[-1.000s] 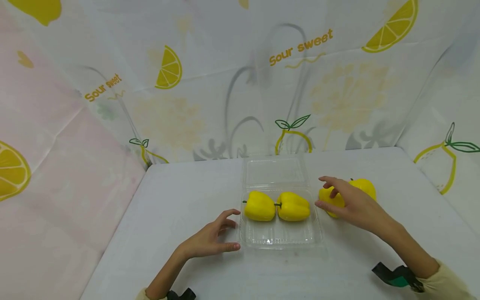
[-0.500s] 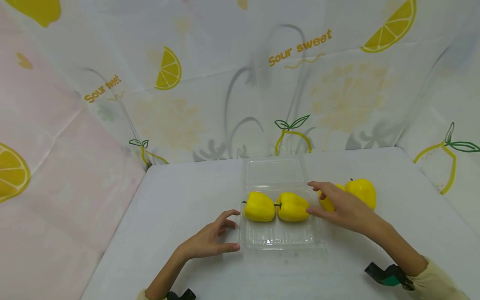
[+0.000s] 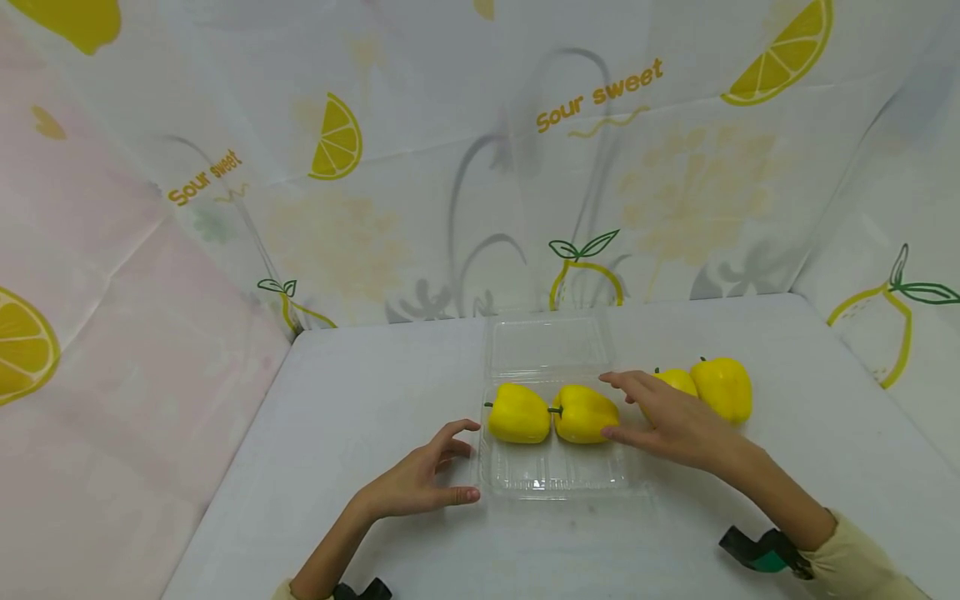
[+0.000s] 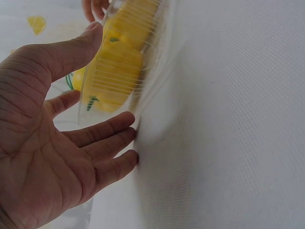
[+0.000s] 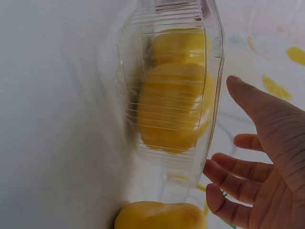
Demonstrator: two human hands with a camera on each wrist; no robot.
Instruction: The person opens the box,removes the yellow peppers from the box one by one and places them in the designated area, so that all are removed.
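Note:
Two yellow bell peppers lie side by side in a clear plastic clamshell box [image 3: 562, 477]: a left pepper [image 3: 519, 414] and a right pepper [image 3: 585, 408], stems pointing left. The box's lid [image 3: 551, 343] is folded back behind it. My left hand [image 3: 420, 477] stays at the box's left side, fingers loosely bent and thumb apart; the left wrist view shows nothing in its palm [image 4: 43, 162]. My right hand [image 3: 675, 421] hovers at the box's right edge, its thumb overlapping the right pepper in the head view. In the right wrist view the fingers [image 5: 238, 183] are spread and hold nothing.
Two more yellow bell peppers sit on the white table [image 3: 360, 392] to the right of the box, a nearer one [image 3: 677, 381] partly hidden by my right hand and a farther one [image 3: 723, 390]. A lemon-printed cloth [image 3: 442, 208] hangs behind the table.
My right hand has moved left from the loose peppers to the box's right edge, uncovering more of those peppers. The left hand, the box and the peppers have stayed put.

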